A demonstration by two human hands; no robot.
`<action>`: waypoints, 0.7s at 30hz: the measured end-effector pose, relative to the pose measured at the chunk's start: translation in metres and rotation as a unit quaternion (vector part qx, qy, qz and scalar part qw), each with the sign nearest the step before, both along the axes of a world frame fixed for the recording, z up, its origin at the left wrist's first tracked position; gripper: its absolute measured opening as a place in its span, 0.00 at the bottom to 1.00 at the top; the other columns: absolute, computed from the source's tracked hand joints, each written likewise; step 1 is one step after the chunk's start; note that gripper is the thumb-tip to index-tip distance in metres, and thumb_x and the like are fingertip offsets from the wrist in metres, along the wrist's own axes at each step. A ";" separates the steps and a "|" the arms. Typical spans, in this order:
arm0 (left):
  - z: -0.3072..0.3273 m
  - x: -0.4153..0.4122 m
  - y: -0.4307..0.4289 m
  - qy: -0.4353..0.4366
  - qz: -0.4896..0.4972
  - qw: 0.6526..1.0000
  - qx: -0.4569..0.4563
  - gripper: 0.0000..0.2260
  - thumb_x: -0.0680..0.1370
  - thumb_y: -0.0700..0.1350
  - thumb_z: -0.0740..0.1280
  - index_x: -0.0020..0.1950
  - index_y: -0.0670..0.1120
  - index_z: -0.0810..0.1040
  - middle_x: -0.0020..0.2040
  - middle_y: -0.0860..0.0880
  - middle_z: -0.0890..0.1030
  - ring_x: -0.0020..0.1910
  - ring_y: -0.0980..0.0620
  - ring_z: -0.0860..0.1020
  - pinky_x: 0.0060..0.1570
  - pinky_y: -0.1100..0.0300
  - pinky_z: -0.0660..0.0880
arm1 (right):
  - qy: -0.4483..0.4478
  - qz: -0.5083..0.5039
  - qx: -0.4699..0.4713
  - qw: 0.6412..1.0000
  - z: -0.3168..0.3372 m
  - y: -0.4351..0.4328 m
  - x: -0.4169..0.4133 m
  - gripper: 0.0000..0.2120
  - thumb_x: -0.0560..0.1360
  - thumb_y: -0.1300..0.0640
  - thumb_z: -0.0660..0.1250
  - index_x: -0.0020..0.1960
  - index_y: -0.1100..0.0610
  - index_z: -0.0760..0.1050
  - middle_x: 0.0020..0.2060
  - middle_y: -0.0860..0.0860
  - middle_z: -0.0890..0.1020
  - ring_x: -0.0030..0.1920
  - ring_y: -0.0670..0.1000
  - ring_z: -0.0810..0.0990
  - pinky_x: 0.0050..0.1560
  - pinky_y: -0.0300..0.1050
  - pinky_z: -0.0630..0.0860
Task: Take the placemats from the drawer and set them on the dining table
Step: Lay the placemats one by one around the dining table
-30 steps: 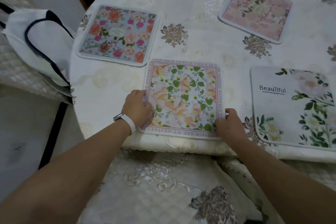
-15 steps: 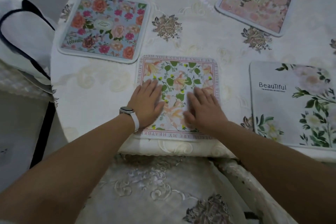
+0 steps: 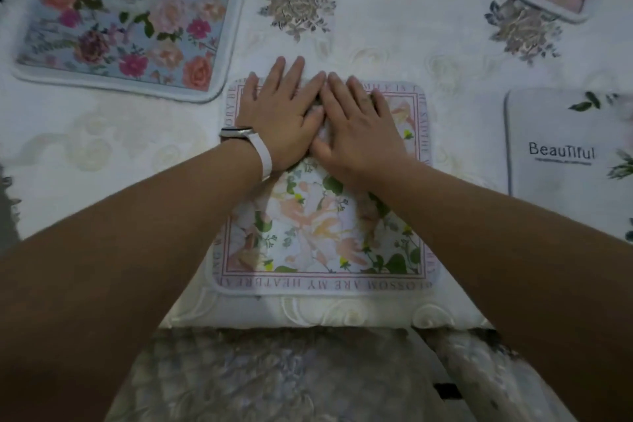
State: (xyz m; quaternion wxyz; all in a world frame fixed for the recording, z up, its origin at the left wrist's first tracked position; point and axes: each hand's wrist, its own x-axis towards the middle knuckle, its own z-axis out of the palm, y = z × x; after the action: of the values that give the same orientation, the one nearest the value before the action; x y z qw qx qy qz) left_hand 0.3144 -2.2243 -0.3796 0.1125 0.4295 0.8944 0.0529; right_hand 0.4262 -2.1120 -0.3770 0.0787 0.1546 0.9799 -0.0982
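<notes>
Peach-flowered placemat (image 3: pixel 318 233) lies under the flat, straight-fingered left hand (image 3: pixel 281 113) and right hand (image 3: pixel 356 127).

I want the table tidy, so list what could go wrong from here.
The left hand and right hand press flat on the middle placemat at its far end; sliding forward could wrinkle the tablecloth or bump the blue floral placemat. Its near edge sits close to the table edge; pulling back might overhang it.

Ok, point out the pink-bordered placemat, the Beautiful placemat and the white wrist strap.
pink-bordered placemat (image 3: pixel 318 233), head view, on its flowered middle.
Beautiful placemat (image 3: pixel 561 127), head view, on the plain part above the lettering.
white wrist strap (image 3: pixel 263 156), head view, on the band at the left wrist.
</notes>
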 end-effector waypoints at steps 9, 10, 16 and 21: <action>0.007 -0.004 0.000 -0.014 0.069 0.998 -0.008 0.26 0.80 0.63 0.44 0.78 0.60 0.50 0.80 0.51 0.46 0.78 0.49 0.42 0.75 0.43 0.40 | 0.004 -0.050 -0.001 0.999 0.002 0.012 -0.004 0.33 0.78 0.35 0.44 0.80 0.47 0.45 0.80 0.51 0.46 0.79 0.54 0.43 0.77 0.59 0.41; 0.005 -0.005 -0.007 -0.009 0.076 0.997 -0.010 0.27 0.80 0.63 0.43 0.79 0.59 0.49 0.80 0.51 0.45 0.78 0.49 0.42 0.75 0.43 0.41 | 0.005 -0.077 0.002 0.997 0.002 0.018 0.002 0.34 0.78 0.35 0.44 0.80 0.48 0.45 0.80 0.52 0.47 0.79 0.55 0.43 0.77 0.59 0.42; 0.006 0.005 -0.070 -0.004 0.105 0.994 -0.007 0.31 0.79 0.63 0.44 0.80 0.52 0.45 0.80 0.48 0.44 0.78 0.48 0.41 0.75 0.45 0.43 | 0.013 -0.162 -0.015 0.987 0.006 0.038 0.056 0.35 0.80 0.39 0.47 0.80 0.56 0.46 0.80 0.57 0.47 0.79 0.58 0.45 0.77 0.55 0.45; 0.008 0.046 -0.106 0.004 0.082 0.997 -0.016 0.33 0.79 0.63 0.45 0.80 0.48 0.45 0.80 0.46 0.46 0.78 0.45 0.44 0.74 0.43 0.43 | 0.005 -0.161 -0.019 0.987 0.008 0.011 0.095 0.35 0.79 0.41 0.47 0.80 0.58 0.46 0.80 0.57 0.47 0.79 0.57 0.45 0.77 0.56 0.44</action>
State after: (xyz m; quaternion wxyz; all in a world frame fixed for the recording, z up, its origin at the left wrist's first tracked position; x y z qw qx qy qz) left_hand 0.3604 -2.3302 -0.3717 0.1116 0.3534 0.9277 0.0458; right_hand 0.5210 -2.1009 -0.3695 0.0594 0.3085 0.9406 -0.1286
